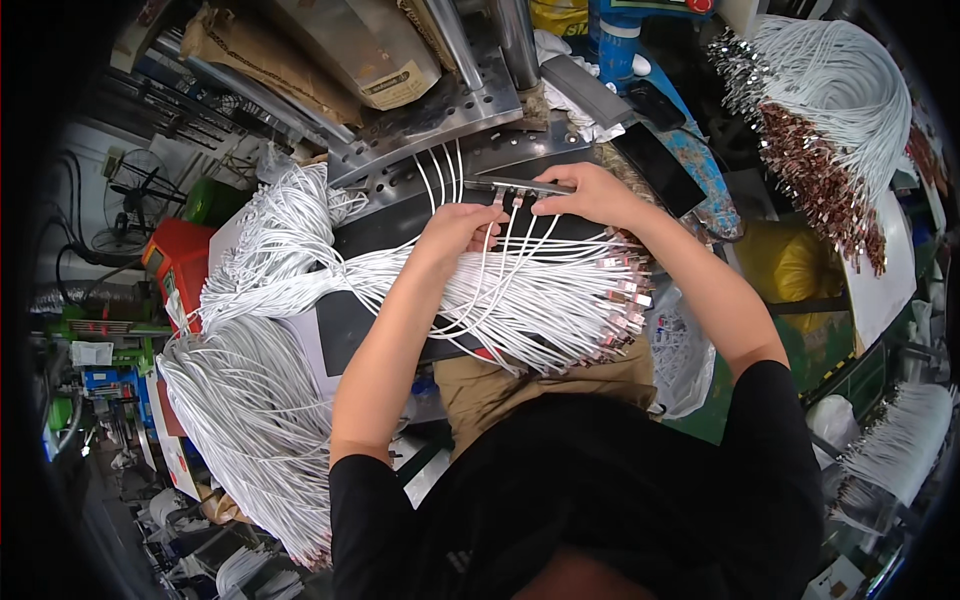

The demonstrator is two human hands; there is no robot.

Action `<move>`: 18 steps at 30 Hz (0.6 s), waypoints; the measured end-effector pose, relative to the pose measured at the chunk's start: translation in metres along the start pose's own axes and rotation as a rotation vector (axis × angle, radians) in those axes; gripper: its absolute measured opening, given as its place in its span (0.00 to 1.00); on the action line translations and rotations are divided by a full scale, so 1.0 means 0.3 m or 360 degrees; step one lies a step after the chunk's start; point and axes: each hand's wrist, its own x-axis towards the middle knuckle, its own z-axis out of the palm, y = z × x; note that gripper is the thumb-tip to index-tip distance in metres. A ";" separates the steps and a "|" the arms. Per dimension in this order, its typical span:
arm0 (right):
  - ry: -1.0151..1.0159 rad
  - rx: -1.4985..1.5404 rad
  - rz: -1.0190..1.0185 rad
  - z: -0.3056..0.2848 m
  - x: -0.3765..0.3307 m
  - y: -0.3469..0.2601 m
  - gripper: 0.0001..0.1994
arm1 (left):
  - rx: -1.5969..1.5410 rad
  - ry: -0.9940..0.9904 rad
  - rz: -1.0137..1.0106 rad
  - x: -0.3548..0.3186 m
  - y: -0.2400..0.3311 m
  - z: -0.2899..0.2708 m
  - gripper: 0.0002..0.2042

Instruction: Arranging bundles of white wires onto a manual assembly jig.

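My left hand (pixel 462 230) is closed, its fingertips pinching a white cable (pixel 484 262) near its connector end. Just to the right, my right hand (pixel 592 196) grips the right end of a narrow metal bar (pixel 520 185), thumb below and fingers above. Several cable connectors sit along the bar's near edge, and their white cords hang down toward me. Below both hands lies a large bundle of white cables (pixel 490 300) across my lap, its coppery connector ends (pixel 625 300) fanned to the right. The fingertips partly hide the connectors.
A steel press with posts and a perforated plate (pixel 430 130) stands just beyond my hands. More white cable bundles (pixel 250 420) lie at left, and another hangs (pixel 840 110) at far right. A dark phone-like slab (pixel 658 170) lies beyond my right forearm; a clear plastic bag (pixel 680 350) is nearby.
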 end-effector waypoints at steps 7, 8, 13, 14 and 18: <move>0.0043 -0.0253 -0.0067 0.026 0.003 -0.032 0.20 | 0.0265 0.0033 0.0104 -0.013 0.015 0.006 0.14; 0.0089 -0.0503 0.0024 0.030 0.001 -0.073 0.18 | 0.0258 0.0032 0.0098 -0.026 0.025 0.006 0.14; 0.0822 -0.1099 -0.0614 0.010 0.018 0.007 0.18 | 0.2132 0.0765 0.0926 -0.059 0.150 0.062 0.15; 0.0806 -0.1102 -0.0618 0.011 0.027 0.008 0.18 | 0.2056 0.0975 0.1231 -0.029 0.148 0.036 0.15; 0.0621 -0.1140 -0.0550 0.005 0.094 -0.010 0.16 | 0.2213 0.1451 0.1547 0.176 0.085 -0.073 0.18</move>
